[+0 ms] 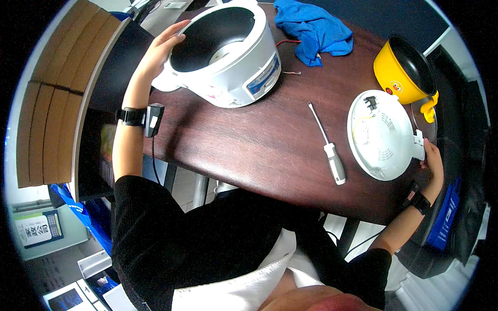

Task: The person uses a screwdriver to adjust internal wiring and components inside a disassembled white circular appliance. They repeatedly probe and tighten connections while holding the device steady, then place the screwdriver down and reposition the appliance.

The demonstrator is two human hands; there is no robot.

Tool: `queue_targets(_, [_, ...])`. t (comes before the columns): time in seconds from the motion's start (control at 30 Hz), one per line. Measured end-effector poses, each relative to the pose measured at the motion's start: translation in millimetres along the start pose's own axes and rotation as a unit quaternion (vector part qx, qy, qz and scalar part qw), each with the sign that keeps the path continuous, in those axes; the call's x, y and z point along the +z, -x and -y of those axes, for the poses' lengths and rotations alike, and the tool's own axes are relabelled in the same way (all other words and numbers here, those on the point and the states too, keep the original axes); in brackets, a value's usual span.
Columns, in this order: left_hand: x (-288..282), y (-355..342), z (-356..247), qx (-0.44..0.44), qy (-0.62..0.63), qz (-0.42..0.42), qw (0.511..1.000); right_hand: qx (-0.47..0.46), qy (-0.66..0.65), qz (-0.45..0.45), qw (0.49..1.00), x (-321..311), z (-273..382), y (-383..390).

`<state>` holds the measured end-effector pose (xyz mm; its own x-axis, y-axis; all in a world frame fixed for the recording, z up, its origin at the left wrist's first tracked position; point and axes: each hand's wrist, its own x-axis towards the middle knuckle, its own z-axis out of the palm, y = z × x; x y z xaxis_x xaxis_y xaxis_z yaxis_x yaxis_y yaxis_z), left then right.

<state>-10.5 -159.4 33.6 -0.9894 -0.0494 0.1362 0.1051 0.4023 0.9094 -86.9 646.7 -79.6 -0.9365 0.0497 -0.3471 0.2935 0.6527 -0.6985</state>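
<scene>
A white rice cooker body [233,85] without lid or inner pot stands tilted at the far left of the table, its dark inside showing. My left hand [157,54] grips its left rim, fingers over the edge. At the right lies a white round plastic base cover [381,137], with vent slots and a black socket piece in it. My right hand [433,161] closes on the cover's tab at its right edge; the thumb is partly hidden. Between the two parts rests a flat screwdriver [334,163] with a grey and white handle.
Behind the cover sits a yellow pot [390,72] with a black inside, by a clear glass lid [426,124]. A crumpled blue cloth [324,33] lies at the back. Loose wire ends [292,72] stick out beside the cooker. Cardboard boxes [49,119] stand left of the brown table [233,150].
</scene>
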Motion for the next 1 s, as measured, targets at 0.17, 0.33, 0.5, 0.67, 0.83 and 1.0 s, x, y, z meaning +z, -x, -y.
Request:
queue_targets(0.17, [-56.0,-2.8,65.1,-0.052,-0.172,-0.121,0.976,0.018,0.030,-0.003,0.999,-8.7,-12.7,-7.7])
queue_targets(0.33, [-87.1,11.7,113.7,-0.024,-0.431,-0.059,0.900,-0.009,-0.011,0.027,1.000,-5.6,-17.5,-17.3])
queue_targets(0.5, [-78.7,10.9,95.0,-0.041,-0.425,-0.082,0.901,-0.003,0.005,-0.002,1.000,-1.1,-8.4,-8.5])
queue_targets(0.67, [-110.7,21.2,58.2,0.011,-0.416,-0.235,0.878,0.001,-0.003,0.003,1.000,-4.0,-19.9,-17.0])
queue_targets(0.83, [-115.8,28.5,-16.2,0.068,-0.365,-0.239,0.897,-0.042,-0.008,-0.035,0.998,0.9,-19.7,-4.6])
queue_targets(1.0, [-122.7,33.7,-23.0,0.068,-0.395,-0.193,0.896,-0.047,-0.022,-0.094,0.994,9.8,-22.7,-5.7])
